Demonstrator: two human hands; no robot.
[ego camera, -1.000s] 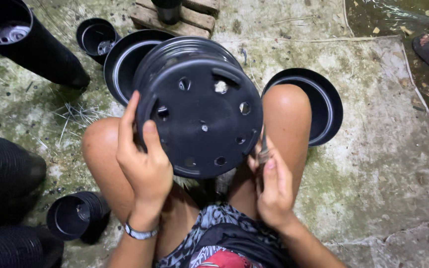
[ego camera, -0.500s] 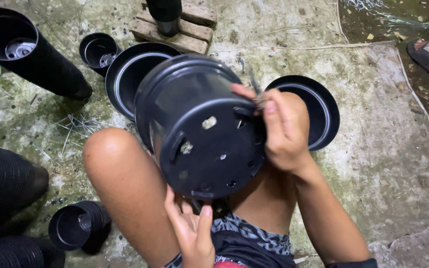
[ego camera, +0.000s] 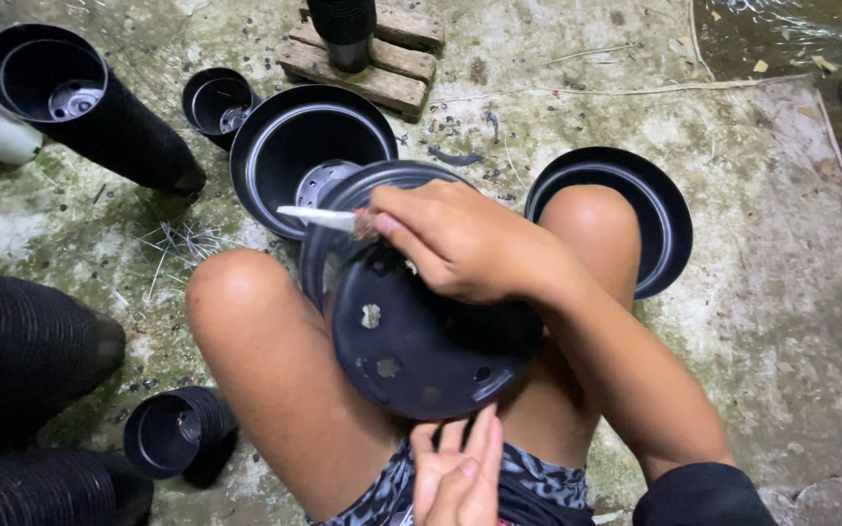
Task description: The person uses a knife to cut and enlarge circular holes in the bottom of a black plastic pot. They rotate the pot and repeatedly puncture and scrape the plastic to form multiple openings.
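Since the earlier frame, right hand (ego camera: 460, 248) has shifted left across the pot (ego camera: 411, 331), pinching a pale tool (ego camera: 316, 217). Left hand (ego camera: 460, 472) props the pot's base, fingers extended, between the knees. Pot looks light, stiff plastic; grip its rim.

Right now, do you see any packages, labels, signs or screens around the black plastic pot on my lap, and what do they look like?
None in view: no package, label, sign or screen.
Only unmarked things: the black plastic pot with holes in its base between the knees, stacks of black pots on the concrete floor, a wooden block.
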